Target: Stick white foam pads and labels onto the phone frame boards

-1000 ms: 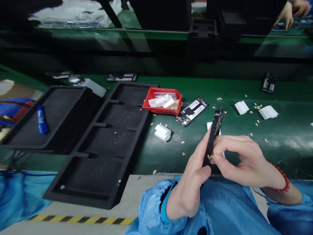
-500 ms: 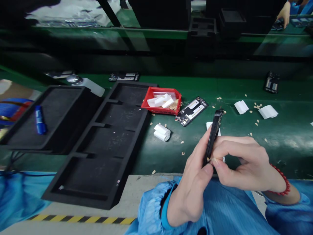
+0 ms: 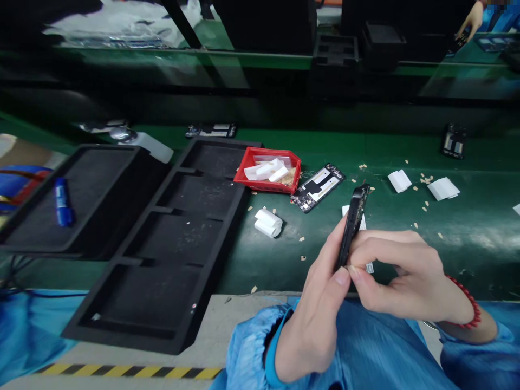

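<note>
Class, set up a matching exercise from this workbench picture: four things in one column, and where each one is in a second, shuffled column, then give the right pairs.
Things:
1. blue marker
2. red bin
3. black phone frame
4. red bead bracelet

Places:
A. on the right wrist
B. held edge-up between both hands
C. in the far-left black tray
D. on the green belt, holding white pieces

Pairs: 1-C, 2-D, 3-B, 4-A

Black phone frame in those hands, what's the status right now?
Left hand grips upright black phone frame edge-on. Right hand pinches its lower edge. Above green belt; nothing blocking.
</note>
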A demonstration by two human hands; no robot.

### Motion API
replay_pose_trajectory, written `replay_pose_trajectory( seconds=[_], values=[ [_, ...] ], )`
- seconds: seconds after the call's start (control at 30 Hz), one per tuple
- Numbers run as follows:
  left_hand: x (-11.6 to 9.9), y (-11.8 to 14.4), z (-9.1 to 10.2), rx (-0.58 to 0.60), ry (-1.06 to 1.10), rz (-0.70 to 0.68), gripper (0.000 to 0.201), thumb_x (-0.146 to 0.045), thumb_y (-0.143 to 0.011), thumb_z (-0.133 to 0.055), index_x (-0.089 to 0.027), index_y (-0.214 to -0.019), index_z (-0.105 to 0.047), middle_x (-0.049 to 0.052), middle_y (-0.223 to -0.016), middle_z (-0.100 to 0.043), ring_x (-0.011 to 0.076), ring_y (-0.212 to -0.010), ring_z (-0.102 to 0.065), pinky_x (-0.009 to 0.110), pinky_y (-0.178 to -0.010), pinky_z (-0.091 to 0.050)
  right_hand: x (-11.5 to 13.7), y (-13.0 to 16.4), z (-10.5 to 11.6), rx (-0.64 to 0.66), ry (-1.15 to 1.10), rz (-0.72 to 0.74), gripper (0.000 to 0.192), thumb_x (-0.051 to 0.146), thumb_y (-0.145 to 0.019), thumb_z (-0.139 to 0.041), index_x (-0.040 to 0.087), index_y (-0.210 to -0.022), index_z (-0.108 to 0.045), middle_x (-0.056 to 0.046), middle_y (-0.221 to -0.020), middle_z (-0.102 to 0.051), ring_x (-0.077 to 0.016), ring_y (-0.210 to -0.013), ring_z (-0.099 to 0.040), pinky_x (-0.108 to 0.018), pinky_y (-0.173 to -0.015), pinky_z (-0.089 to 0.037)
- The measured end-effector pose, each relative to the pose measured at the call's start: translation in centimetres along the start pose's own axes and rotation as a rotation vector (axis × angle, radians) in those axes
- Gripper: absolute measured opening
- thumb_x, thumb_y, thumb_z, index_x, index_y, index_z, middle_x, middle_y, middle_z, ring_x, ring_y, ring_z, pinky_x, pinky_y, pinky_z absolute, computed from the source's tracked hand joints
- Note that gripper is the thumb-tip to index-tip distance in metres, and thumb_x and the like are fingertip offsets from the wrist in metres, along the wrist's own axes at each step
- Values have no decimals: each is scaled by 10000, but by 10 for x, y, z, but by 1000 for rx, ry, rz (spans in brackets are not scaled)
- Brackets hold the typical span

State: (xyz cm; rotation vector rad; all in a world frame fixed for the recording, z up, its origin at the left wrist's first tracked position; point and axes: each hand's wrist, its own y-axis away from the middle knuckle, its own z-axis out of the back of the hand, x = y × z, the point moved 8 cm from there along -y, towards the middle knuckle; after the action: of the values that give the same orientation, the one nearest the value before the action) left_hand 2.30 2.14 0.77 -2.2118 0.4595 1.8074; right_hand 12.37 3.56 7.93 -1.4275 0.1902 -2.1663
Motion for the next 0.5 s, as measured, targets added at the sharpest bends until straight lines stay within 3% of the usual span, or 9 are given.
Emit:
replay_pose_trajectory(
  seconds=[0.27,0.37,0.5],
  values=[
    [0,-9,0,-50,192,23,466,-456,-1017,-458,-342,-1463,-527,-60,-1534,-532,276,-1483,-396,386,-1247,-315,-5,-4,3,-51,106,-24,160,104,-880,-617,202,-765,-563,32,-669,-644,-88,-601,-593,-214,-590,-493],
    [8,-9,3,-82,208,37,465,-465,-1012,-442,-310,-1433,-563,-23,-1488,-580,302,-1437,-453,415,-1204,-376,-4,4,10,-207,143,-62,167,92,-866,-655,201,-768,-577,35,-668,-645,-83,-597,-594,-212,-584,-489],
    [18,-5,8,-168,276,53,454,-480,-994,-452,-284,-1371,-609,13,-1421,-631,319,-1322,-567,460,-1165,-413,5,22,5,-367,-31,-25,171,34,-837,-657,201,-844,-618,15,-727,-655,-101,-647,-624,-233,-608,-524]
  ],
)
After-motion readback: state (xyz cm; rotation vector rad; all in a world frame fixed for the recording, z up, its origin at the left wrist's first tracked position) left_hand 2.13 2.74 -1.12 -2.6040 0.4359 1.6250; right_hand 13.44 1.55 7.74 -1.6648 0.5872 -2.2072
